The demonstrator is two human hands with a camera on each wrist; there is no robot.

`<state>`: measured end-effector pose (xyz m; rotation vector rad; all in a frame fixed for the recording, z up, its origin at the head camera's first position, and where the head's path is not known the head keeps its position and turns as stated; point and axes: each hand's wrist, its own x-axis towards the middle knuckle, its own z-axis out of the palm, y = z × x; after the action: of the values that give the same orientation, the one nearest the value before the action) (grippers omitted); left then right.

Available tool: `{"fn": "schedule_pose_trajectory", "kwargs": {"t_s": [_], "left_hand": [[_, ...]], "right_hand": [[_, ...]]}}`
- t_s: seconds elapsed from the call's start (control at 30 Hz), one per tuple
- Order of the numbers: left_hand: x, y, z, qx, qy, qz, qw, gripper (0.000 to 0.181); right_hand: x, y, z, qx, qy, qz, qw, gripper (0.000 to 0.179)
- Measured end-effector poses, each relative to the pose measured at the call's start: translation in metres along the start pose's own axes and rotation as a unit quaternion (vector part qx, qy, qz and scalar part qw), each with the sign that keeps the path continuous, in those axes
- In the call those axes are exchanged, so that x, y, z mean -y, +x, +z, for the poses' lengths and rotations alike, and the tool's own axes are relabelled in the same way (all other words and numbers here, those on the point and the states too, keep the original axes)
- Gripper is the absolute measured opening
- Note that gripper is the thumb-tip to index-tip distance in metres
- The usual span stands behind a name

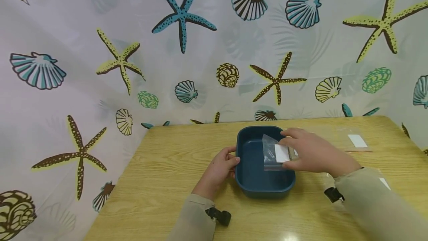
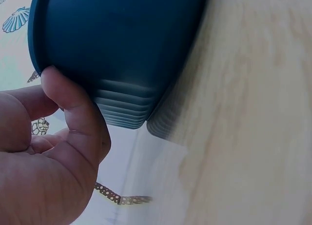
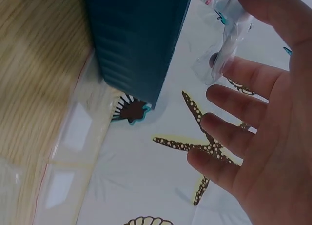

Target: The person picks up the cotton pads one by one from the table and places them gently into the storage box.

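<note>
A dark blue rectangular bin (image 1: 245, 183) stands on the wooden table. My left hand (image 1: 219, 166) grips its left side, thumb at the rim and the other fingers along the outer wall; the left wrist view shows this hand (image 2: 56, 156) against the ridged bin wall (image 2: 122, 44). Over the bin's right half, my right hand (image 1: 309, 150) pinches a small clear zip bag (image 1: 269, 151) with a white label (image 1: 282, 153). In the right wrist view the bag (image 3: 229, 49) hangs between thumb and index finger, the other fingers spread out. What the bag contains is mostly hidden by the hand.
Right of the bin, clear plastic bags with white labels (image 1: 357, 140) lie flat on the table (image 1: 174, 166), one partly under the right forearm. A curtain (image 1: 207, 55) printed with starfish and shells hangs behind the table and along its sides.
</note>
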<state>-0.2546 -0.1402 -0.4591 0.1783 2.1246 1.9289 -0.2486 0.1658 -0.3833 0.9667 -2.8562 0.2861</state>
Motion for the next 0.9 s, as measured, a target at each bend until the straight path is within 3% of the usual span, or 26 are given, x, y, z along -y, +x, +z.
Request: {"fn": "schedule_pose_trajectory", "kwargs": {"t_s": [0.43,0.67,0.9], "left_hand": [[0.002,0.006,0.002,0.002,0.007,-0.001,1.0,0.045],[0.0,0.005,0.001,-0.006,0.011,-0.004,0.9999,0.045],[0.002,0.005,0.001,-0.005,0.014,0.001,0.9999,0.045]], "right_hand": [[0.004,0.022,0.025,-0.005,-0.018,-0.014,0.9997,0.066],[0.004,0.024,0.026,0.006,-0.026,-0.018,0.9995,0.074],[-0.003,0.017,0.023,0.003,-0.007,0.003,1.0,0.072]]}}
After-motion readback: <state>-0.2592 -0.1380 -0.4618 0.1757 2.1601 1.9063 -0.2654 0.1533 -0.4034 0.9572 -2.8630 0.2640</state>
